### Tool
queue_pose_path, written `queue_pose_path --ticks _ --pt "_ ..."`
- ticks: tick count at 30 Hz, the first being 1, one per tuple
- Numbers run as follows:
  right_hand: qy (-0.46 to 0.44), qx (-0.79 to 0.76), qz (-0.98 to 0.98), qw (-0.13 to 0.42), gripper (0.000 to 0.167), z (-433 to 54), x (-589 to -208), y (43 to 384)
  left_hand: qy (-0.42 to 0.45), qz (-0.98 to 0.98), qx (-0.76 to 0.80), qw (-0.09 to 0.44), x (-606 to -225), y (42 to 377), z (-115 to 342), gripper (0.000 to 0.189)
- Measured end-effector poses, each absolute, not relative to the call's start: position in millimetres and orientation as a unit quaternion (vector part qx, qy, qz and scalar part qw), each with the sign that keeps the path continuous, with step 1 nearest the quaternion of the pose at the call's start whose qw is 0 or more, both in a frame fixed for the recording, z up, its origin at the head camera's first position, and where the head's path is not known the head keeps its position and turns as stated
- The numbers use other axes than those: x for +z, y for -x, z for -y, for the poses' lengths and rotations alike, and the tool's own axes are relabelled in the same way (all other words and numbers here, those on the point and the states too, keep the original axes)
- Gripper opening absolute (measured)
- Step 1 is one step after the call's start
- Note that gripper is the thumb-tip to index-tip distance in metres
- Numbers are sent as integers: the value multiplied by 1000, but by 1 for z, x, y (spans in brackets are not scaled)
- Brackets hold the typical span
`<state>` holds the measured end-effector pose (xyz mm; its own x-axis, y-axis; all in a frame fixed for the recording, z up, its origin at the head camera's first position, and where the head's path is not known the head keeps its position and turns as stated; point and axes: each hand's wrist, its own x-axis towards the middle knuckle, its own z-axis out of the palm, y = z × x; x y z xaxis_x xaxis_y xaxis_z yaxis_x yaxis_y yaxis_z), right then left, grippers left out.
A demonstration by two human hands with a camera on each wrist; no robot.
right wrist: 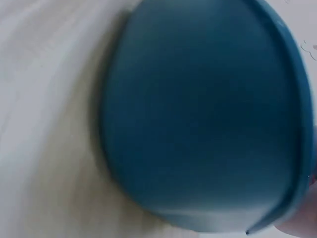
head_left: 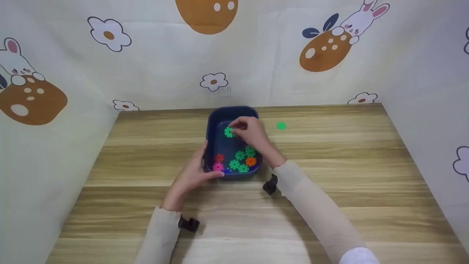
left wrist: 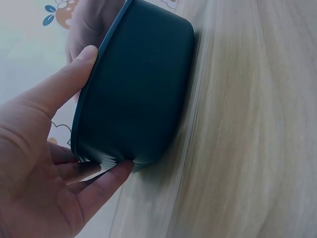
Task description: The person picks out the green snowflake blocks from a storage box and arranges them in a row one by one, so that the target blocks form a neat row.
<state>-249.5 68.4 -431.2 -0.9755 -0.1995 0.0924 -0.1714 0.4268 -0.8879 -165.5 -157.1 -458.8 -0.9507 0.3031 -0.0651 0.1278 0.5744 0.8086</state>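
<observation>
A dark blue plastic tub [head_left: 238, 176] sits on the table with several toothed plastic discs in it. My left hand [head_left: 192, 174] grips its near left corner; the left wrist view has the thumb on the rim and fingers against the outer wall. Over the tub's far half, my right hand [head_left: 251, 134] pinches a green toothed disc [head_left: 228, 132] between thumb and fingers. Near the tub's front lie green discs [head_left: 240, 155], an orange disc [head_left: 251, 161], a red one, a pink disc [head_left: 218, 167] and a blue one. The right wrist view is mostly tub wall [right wrist: 198, 109].
Right of the tub, a single green disc [head_left: 281, 125] lies on the wooden table [head_left: 146, 146]. A patterned cloth backdrop [head_left: 256, 55] rises behind the table's far edge and along both sides. Each sleeve carries a small black wrist camera [head_left: 188, 223].
</observation>
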Motion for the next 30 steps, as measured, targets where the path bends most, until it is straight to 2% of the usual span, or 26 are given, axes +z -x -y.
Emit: queue_pose_path --ticks 8,30 --pt "86 -548 -832 1 15 -96 -418 259 -116 -882 446 96 -458 167 154 114" --pt "23 -612 -790 -39 23 -179 -413 275 -104 -885 443 99 -460 163 155 117"
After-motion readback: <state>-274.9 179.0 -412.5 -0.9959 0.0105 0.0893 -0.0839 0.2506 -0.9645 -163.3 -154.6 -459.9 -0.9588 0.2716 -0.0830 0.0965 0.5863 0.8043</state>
